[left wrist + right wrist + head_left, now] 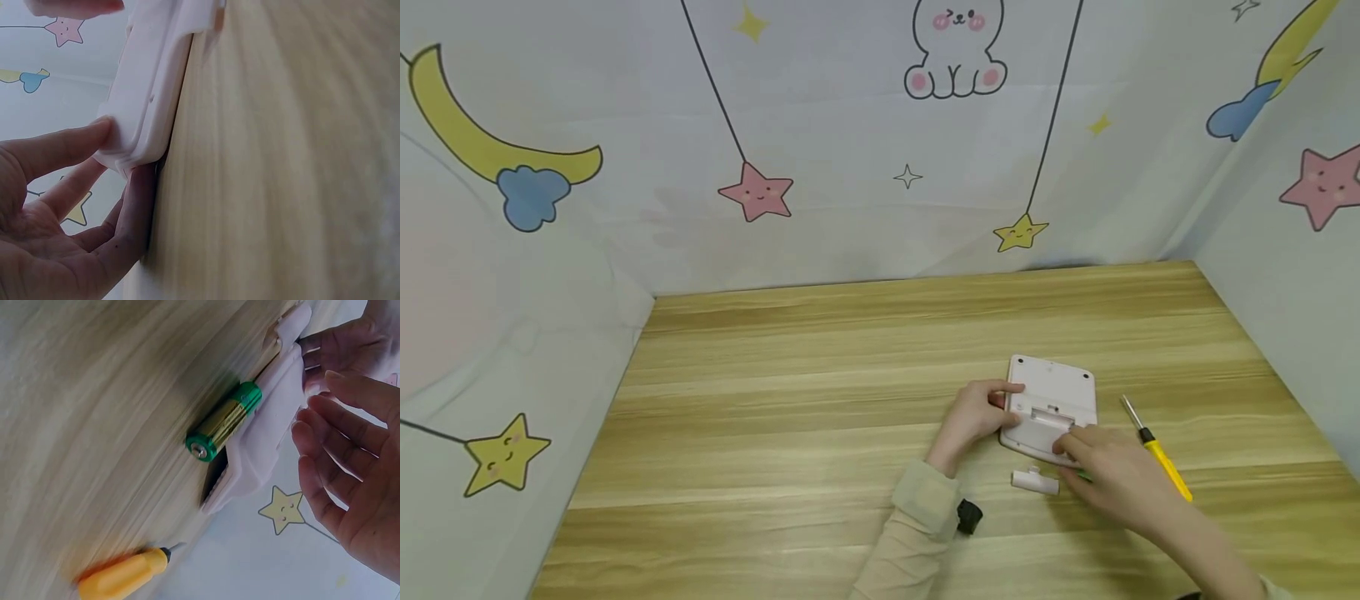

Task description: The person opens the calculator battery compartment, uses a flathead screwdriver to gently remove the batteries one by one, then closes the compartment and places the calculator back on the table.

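A pale pink calculator (1051, 380) lies face down, with the battery compartment (1051, 419) in its back uncovered. At its left side my left hand (973, 419) grips the edge, thumb on the back and other fingers at the side and underneath. Over the near right part of the calculator hovers my right hand (1116, 471), fingertips by the compartment. In the right wrist view its fingers are loosely bent with nothing between them. A green and gold battery (225, 422) lies on the table along the calculator's near side, mostly hidden under the right hand in the head view.
The small pale battery cover (1034, 481) lies in front of the calculator. To the right is a screwdriver (1167, 468) with a yellow handle. A black object (969, 517) sits beside the left sleeve. Printed fabric walls (850, 242) border the wooden table (760, 433).
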A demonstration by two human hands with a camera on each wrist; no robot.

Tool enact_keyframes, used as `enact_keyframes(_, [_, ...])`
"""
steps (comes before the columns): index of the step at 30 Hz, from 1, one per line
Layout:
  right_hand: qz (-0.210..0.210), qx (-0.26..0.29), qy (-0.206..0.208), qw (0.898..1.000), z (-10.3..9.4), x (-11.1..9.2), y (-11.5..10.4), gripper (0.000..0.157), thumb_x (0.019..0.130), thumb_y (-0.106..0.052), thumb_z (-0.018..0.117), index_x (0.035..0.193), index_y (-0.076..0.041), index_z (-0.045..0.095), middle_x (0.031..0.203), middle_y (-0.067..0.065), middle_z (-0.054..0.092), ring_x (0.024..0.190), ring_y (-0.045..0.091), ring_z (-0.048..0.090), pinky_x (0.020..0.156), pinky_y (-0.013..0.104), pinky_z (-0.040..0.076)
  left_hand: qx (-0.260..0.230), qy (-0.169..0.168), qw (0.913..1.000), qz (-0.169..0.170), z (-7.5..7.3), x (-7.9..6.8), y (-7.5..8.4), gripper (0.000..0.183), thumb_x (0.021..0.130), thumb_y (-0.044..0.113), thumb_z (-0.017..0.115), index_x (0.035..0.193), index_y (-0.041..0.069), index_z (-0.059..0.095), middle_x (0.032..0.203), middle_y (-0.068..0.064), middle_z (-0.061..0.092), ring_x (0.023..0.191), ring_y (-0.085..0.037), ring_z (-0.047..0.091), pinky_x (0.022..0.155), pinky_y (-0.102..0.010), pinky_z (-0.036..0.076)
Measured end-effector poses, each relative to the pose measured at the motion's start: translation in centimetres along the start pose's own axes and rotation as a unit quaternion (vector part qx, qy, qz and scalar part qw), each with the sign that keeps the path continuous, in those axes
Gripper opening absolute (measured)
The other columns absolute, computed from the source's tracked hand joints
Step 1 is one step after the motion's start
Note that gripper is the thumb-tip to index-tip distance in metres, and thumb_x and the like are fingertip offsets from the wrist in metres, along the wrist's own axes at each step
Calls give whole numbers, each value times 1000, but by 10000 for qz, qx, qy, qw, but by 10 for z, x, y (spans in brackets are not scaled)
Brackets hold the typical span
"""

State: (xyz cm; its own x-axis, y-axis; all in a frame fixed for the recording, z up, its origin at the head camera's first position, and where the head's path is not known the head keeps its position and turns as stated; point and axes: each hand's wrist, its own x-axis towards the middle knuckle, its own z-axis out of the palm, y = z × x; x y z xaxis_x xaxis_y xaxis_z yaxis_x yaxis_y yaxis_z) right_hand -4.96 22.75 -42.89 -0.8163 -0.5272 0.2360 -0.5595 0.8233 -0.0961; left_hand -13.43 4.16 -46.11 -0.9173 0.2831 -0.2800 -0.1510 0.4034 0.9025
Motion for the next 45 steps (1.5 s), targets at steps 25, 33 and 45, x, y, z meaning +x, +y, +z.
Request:
enact_keyframes(25, [-174,-21,-285,9994,16,11,-16,30,70,-26,82,95,-15,69,89,-4,65,85,15,60,77,37,51,38,-34,10000,-15,-3,0,2,40,74,1,75,112,15,73,74,2,54,64,-6,45,54,-17,38])
enact_keyframes(33, [28,73,-736,9973,18,13,-19,29,75,-29,78,97,-14,69,89,-5,64,85,15,59,79,38,51,84,-29,10000,25,-5,0,2,40,74,0,75,111,14,73,73,2,54,63,-6,44,53,-16,37])
enact_keyframes(45, [-58,2,-849,9964,19,15,-21,19,78,-31,76,90,-18,67,84,-10,61,79,11,57,70,33,47,80,-12,10000,9,-5,1,1,40,74,0,75,111,14,73,73,3,54,63,-6,45,53,-16,37])
